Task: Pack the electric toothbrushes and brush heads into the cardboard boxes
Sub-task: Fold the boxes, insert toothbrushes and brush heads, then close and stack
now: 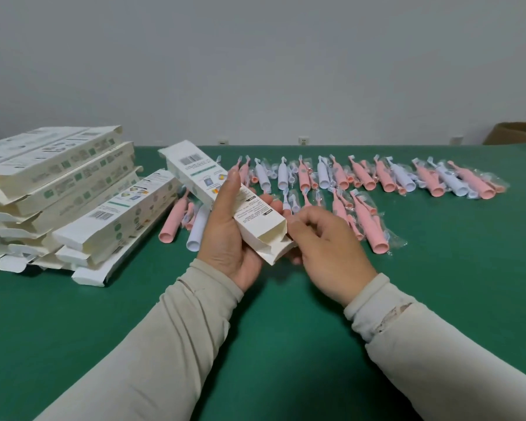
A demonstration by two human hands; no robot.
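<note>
Beige sleeves (170, 338) are seen nearest. One cardboard box (225, 199) is grasped by the left hand (228, 238) above the green tabletop (286, 344); its open end flap is pinched by the right hand (325, 241). Toothbrushes (377, 177) are laid beyond.

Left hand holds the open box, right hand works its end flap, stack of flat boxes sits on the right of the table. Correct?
Not quite. The head view shows the stack of flat boxes on the left of the table, not the right. The rest holds: left hand holds the open box, right hand works its end flap.
</note>
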